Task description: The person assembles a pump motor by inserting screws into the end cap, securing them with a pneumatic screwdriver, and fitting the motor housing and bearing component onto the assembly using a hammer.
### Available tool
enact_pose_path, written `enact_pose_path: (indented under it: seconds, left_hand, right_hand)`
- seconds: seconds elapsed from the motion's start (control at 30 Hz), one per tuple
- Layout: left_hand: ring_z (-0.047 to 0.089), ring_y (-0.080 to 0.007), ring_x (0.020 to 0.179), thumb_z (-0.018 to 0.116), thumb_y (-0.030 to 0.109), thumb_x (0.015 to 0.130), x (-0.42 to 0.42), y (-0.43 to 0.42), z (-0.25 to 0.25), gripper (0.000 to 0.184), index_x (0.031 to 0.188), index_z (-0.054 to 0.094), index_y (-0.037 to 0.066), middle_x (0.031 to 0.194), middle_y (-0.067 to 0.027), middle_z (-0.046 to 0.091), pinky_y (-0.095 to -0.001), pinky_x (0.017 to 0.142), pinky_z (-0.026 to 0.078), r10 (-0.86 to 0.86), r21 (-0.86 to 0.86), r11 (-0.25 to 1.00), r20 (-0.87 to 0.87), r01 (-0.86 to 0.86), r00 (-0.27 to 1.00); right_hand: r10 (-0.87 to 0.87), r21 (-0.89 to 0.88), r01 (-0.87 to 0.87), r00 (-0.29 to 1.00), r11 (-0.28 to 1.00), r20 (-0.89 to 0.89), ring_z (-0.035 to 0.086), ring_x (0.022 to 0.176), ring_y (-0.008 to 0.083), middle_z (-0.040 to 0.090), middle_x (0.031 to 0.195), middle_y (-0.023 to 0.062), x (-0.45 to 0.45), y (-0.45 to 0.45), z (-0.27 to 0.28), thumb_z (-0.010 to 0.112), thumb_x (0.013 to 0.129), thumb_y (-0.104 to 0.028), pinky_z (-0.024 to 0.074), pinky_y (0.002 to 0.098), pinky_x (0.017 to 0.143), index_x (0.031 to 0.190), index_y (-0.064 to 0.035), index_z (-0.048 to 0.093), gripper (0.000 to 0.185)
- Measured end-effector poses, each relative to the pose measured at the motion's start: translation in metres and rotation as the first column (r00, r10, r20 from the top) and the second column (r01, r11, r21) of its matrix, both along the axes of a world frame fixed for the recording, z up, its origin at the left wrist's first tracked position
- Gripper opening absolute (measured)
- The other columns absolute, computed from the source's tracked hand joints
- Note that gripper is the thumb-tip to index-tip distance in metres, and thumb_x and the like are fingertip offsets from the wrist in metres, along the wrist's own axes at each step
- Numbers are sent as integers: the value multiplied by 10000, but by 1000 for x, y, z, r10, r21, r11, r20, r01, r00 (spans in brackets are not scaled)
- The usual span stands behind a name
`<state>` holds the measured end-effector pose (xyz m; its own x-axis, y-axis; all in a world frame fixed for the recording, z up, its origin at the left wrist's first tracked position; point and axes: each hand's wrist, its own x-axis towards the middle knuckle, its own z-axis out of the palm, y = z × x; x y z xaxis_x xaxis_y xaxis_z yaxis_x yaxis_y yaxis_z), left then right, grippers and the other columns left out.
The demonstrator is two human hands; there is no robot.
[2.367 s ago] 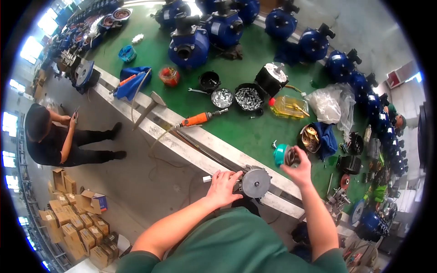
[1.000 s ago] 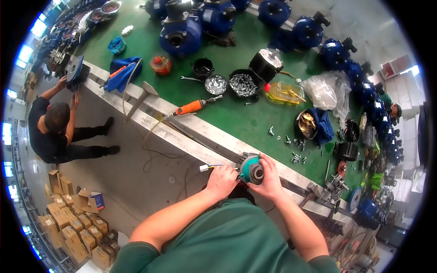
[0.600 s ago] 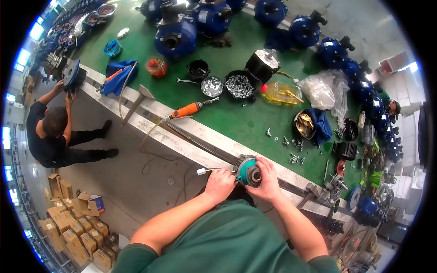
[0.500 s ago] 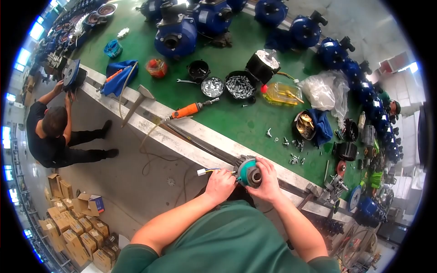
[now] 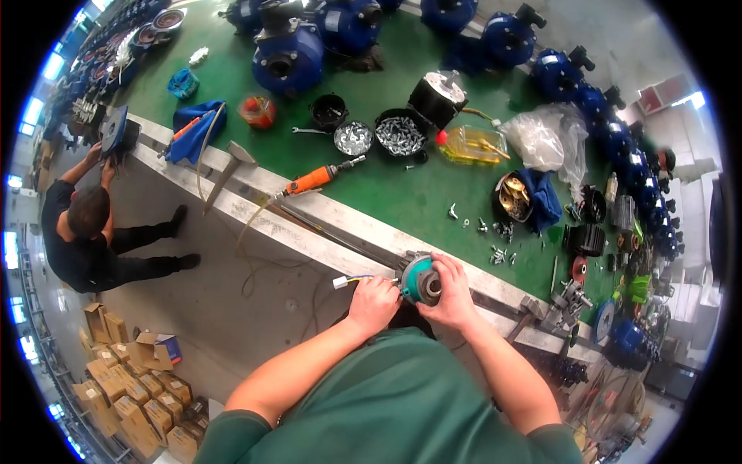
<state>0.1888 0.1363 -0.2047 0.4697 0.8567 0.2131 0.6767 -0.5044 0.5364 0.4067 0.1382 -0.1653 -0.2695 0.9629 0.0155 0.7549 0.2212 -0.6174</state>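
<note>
At the bench's near edge a teal ring part with a dark metal hub sits against a grey motor body. My right hand is wrapped round the right side of the teal part. On its left side, my left hand has its fingers pinched together by the wires; what lies between the fingertips is too small to make out. A white connector on thin wires sticks out to the left of that hand.
An orange power tool lies near the white rail. Bowls of bolts, a yellow-liquid bottle, loose screws and blue pumps stand on the green surface. A person stands left, near cardboard boxes.
The teal part has gone from the bench's right side onto the motor, whose grey disc face no longer shows. My right hand came with it. The person at left has turned to the bench.
</note>
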Motion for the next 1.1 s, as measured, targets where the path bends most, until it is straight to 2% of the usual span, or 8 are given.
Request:
enact_pose_path:
  seconds: [0.17, 0.33, 0.47, 0.63, 0.73, 0.83, 0.9, 1.1]
  left_hand:
    - [606, -265, 853, 788, 201, 702, 0, -1, -1, 186, 731, 638, 95, 787, -66, 636, -422, 760, 449, 6, -1, 1000, -15, -6, 1000]
    - [613, -262, 868, 808, 237, 700, 2, -6, 6, 218, 774, 653, 101, 805, -61, 643, -428, 773, 452, 39, -8, 999, -16, -39, 999]
    - [617, -254, 870, 807, 230, 710, 7, -14, 3, 213, 802, 660, 107, 825, -50, 648, -420, 779, 448, 98, 26, 995, -68, -97, 993]
    - [615, -242, 890, 794, 221, 728, 16, -22, 1, 193, 829, 670, 111, 835, -44, 650, -414, 788, 437, 154, 73, 987, -116, -146, 981]
    - [609, -242, 906, 772, 214, 733, 20, -27, 2, 177, 829, 668, 107, 833, -43, 645, -421, 788, 428, 187, 105, 979, -144, -173, 972]
    - [605, -245, 909, 767, 209, 731, 23, -29, -2, 171, 832, 672, 108, 834, -42, 647, -422, 787, 428, 200, 136, 974, -163, -178, 966]
    - [602, -248, 914, 764, 207, 728, 26, -30, -1, 171, 832, 672, 107, 842, -45, 649, -425, 787, 428, 215, 148, 970, -166, -191, 962]
    - [604, -264, 938, 769, 205, 745, 29, -34, 2, 188, 873, 680, 100, 890, -59, 664, -423, 813, 431, 269, 111, 961, -143, -255, 953]
  right_hand:
    - [3, 5, -3, 1000, 1000, 9, 401, 1367, 400, 434, 1498, 177, 12, 0, 13, 923, 552, -306, 338, 510, 1135, 1399, -16, 429, 1022]
    - [-366, 35, 369, 928, 929, -74, 459, 1330, 364, 492, 1442, 188, 87, -44, -13, 869, 685, -209, 365, 444, 1139, 1413, -7, 463, 858]
    - [-826, 9, 837, 537, 546, 171, 571, 1180, 354, 527, 1302, 200, 188, -127, -96, 815, 764, -200, 466, 428, 1034, 1328, 17, 547, 661]
    - [-836, -25, 991, 121, 128, 535, 549, 1185, 414, 522, 1285, 266, 234, -174, -113, 805, 676, -299, 456, 454, 1046, 1254, 29, 579, 702]
    - [-864, -100, 991, 123, 85, 489, 602, 1081, 439, 612, 1127, 270, 256, -185, -140, 758, 700, -243, 488, 451, 1001, 1179, 26, 596, 573]
    - [-933, -289, 957, 116, 14, 340, 671, 809, 389, 653, 858, 218, 269, -181, -151, 695, 725, -182, 562, 472, 764, 1061, 14, 578, 406]
    - [-969, -727, 686, -176, 5, -173, 493, 423, 197, 503, 591, 66, 266, -170, -136, 587, 787, -75, 374, 349, 370, 814, -73, 474, 116]
    - [-919, -633, 711, 46, 305, -391, 439, 402, 125, 434, 571, -11, 227, -177, -93, 598, 913, -146, 308, 274, 340, 888, -133, 457, 144]
